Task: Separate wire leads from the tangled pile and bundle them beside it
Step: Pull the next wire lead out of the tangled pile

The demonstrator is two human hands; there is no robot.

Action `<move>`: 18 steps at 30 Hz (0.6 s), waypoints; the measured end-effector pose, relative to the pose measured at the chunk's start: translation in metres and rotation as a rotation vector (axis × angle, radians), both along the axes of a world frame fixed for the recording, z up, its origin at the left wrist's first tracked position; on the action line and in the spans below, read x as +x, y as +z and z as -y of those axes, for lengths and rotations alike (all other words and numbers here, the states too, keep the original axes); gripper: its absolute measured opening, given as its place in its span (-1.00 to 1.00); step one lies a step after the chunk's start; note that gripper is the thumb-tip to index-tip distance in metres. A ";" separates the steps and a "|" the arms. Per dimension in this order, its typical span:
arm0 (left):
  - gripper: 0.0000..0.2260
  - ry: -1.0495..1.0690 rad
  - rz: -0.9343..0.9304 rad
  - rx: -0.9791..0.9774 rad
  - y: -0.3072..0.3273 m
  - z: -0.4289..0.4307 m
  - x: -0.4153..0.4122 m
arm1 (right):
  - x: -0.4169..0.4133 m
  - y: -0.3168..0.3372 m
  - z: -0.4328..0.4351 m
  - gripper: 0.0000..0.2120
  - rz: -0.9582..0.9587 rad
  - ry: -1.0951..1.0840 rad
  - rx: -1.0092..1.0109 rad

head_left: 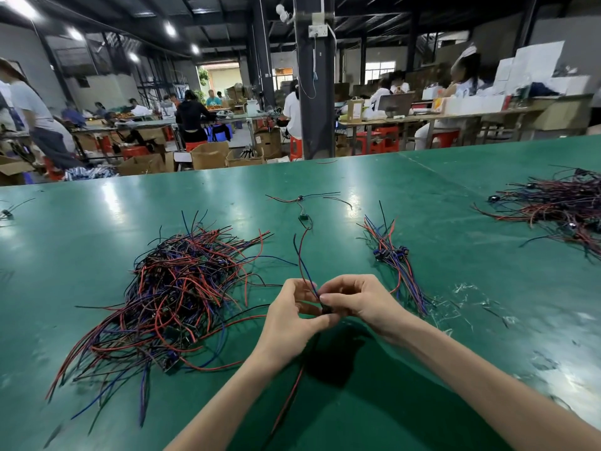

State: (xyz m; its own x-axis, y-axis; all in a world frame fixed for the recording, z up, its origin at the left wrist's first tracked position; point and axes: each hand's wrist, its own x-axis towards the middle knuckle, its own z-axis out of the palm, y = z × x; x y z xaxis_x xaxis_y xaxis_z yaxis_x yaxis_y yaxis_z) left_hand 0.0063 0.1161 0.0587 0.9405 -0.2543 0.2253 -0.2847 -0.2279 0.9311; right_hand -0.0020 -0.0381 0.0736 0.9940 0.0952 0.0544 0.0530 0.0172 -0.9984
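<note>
left hand (294,315) and right hand (354,302) both pinch one lead (300,255) just right of pile (172,294); its black part mostly hidden in the grip. bundle (395,258) further right.

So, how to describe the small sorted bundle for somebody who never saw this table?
On the green table, look beyond the right hand, slightly to its right. The small bundle lies there, wires nearly parallel, unlike the big tangled pile at left.

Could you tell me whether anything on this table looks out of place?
Yes, mildly. One loose lead lies alone on the far side of the table, apart from both the tangled pile and the small bundle. Clear plastic scraps are scattered just right of the bundle.
</note>
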 end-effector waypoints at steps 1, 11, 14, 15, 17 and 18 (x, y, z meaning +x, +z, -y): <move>-0.55 -0.003 -0.005 0.002 0.000 0.001 -0.001 | 0.000 0.000 0.000 -0.89 -0.003 -0.013 0.001; -0.79 -0.080 -0.267 -0.364 0.007 0.001 -0.002 | 0.002 0.003 -0.001 -0.92 -0.192 0.005 0.143; -0.77 -0.033 -0.239 -0.382 0.005 -0.001 0.002 | 0.000 0.004 -0.001 -0.83 -0.234 0.120 0.202; -0.76 -0.015 -0.212 -0.369 0.004 -0.002 0.003 | -0.001 0.004 -0.001 -0.79 -0.238 0.146 0.213; -0.74 -0.007 -0.159 -0.335 0.003 -0.004 0.005 | -0.001 0.003 -0.001 -0.75 -0.233 0.139 0.227; -0.74 -0.016 -0.138 -0.316 0.003 -0.004 0.006 | -0.001 0.003 0.000 -0.75 -0.230 0.119 0.235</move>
State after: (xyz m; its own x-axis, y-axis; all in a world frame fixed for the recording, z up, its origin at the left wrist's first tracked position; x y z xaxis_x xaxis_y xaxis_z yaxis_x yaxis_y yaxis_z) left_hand 0.0119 0.1200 0.0615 0.9643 -0.2068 0.1657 -0.1518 0.0814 0.9851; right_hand -0.0027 -0.0379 0.0765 0.9654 0.2228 -0.1353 -0.1888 0.2401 -0.9522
